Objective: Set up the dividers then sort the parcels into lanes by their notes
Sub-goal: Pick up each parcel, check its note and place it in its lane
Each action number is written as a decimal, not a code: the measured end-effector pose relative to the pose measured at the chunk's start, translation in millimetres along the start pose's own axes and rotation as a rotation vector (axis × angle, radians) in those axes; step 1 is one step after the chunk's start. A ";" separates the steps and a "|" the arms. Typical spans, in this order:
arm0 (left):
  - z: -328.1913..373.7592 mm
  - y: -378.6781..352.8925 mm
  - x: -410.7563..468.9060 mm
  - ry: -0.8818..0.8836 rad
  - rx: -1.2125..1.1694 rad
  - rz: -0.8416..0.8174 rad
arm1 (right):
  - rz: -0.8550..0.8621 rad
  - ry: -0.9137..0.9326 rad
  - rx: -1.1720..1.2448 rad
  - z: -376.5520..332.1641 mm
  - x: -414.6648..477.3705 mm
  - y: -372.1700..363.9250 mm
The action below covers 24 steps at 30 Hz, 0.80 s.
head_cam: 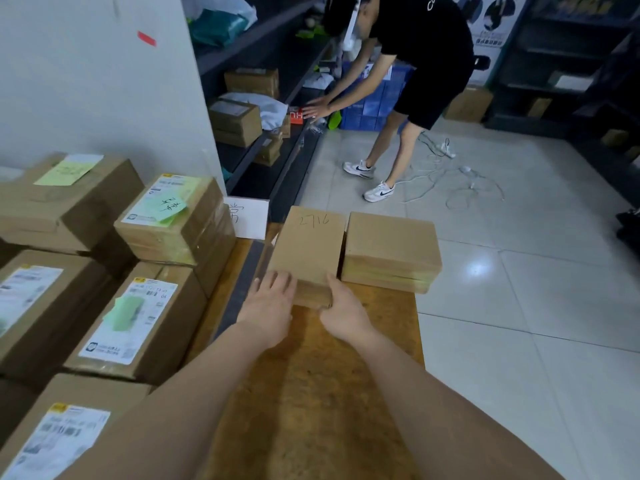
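Observation:
A plain brown parcel [308,244] with "2716" handwritten on top lies on the wooden table [311,393]. My left hand [272,303] lies on its near left corner and my right hand [343,311] presses its near right corner; both hold it. A second plain parcel [391,249] sits right beside it, at the table's right edge. A dark divider strip [242,285] runs along the table left of the held parcel. A white sign card [247,218] stands at the strip's far end.
Several labelled parcels with green notes are stacked on the left [173,216], [138,320], [65,199]. Another person [415,64] bends over dark shelves [263,109] holding boxes. Cables [457,181] lie on the tiled floor to the right.

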<state>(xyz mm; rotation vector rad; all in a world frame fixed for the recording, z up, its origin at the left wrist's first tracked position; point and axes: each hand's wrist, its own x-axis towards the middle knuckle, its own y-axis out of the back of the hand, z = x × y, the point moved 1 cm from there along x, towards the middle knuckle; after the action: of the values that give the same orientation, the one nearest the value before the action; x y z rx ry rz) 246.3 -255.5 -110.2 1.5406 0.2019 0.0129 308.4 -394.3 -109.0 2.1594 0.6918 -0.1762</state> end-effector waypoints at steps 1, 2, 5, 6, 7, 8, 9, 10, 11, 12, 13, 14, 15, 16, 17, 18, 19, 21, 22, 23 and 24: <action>-3.9 -1.4 -1.9 0.005 -0.012 -0.009 | 0.006 0.005 -0.004 -0.7 0.5 -2.3; -8.0 -2.5 -4.0 0.011 -0.023 -0.013 | 0.014 0.009 -0.006 -1.5 1.1 -5.0; -20.8 -2.8 -8.9 0.022 -0.043 0.010 | 0.053 0.002 -0.009 -4.4 2.8 -10.7; -25.5 -2.3 -10.1 0.026 -0.036 0.015 | 0.069 -0.003 -0.011 -5.6 3.2 -11.9; -30.6 -2.1 -11.2 0.031 -0.021 0.017 | 0.084 -0.007 -0.015 -7.0 3.2 -13.0; -36.0 -2.0 -12.2 0.037 -0.003 0.016 | 0.098 -0.012 -0.017 -8.5 3.2 -14.0; -41.5 -2.1 -13.2 0.041 0.014 0.011 | 0.111 -0.015 -0.018 -9.8 2.9 -15.3; -46.6 -2.4 -14.0 0.042 0.027 0.006 | 0.123 -0.019 -0.018 -11.0 2.9 -16.8; -50.7 -2.8 -14.7 0.036 0.035 0.004 | 0.132 -0.023 -0.015 -11.7 3.0 -18.4; -53.5 -3.5 -15.2 0.023 0.037 0.004 | 0.140 -0.028 -0.012 -12.4 3.2 -19.9; -55.1 -4.2 -15.7 0.006 0.033 0.008 | 0.147 -0.031 -0.008 -12.7 3.5 -21.3; -55.9 -4.9 -16.1 -0.012 0.025 0.014 | 0.154 -0.034 -0.007 -13.0 3.9 -22.5; -56.2 -5.6 -16.3 -0.027 0.015 0.021 | 0.162 -0.036 -0.008 -13.0 4.1 -23.7; -56.3 -6.5 -16.6 -0.038 0.007 0.029 | 0.170 -0.041 -0.012 -13.2 4.1 -24.5; -56.3 -7.3 -16.7 -0.047 0.003 0.035 | 0.178 -0.046 -0.015 -13.4 3.9 -25.0; -56.2 -7.7 -16.6 -0.052 0.004 0.040 | 0.186 -0.049 -0.015 -13.5 4.0 -25.5; -56.2 -7.6 -16.5 -0.056 0.007 0.045 | 0.194 -0.051 -0.013 -13.5 3.9 -25.9; -56.3 -6.1 -15.3 -0.059 0.009 0.059 | 0.210 -0.052 -0.006 -13.5 4.0 -27.0; -56.2 -4.8 -14.2 -0.061 0.011 0.069 | 0.217 -0.052 -0.004 -13.7 4.1 -27.4; -55.6 -3.2 -12.9 -0.064 0.015 0.081 | 0.222 -0.054 -0.002 -13.5 4.1 -27.6; -54.4 -1.3 -11.1 -0.068 0.022 0.093 | 0.227 -0.056 0.000 -13.2 4.3 -27.7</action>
<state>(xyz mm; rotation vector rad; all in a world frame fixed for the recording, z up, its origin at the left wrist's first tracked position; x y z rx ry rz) 227.7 -203.3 -111.0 1.5685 0.0766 0.0321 295.7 -368.7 -121.1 2.2049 0.4110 -0.1157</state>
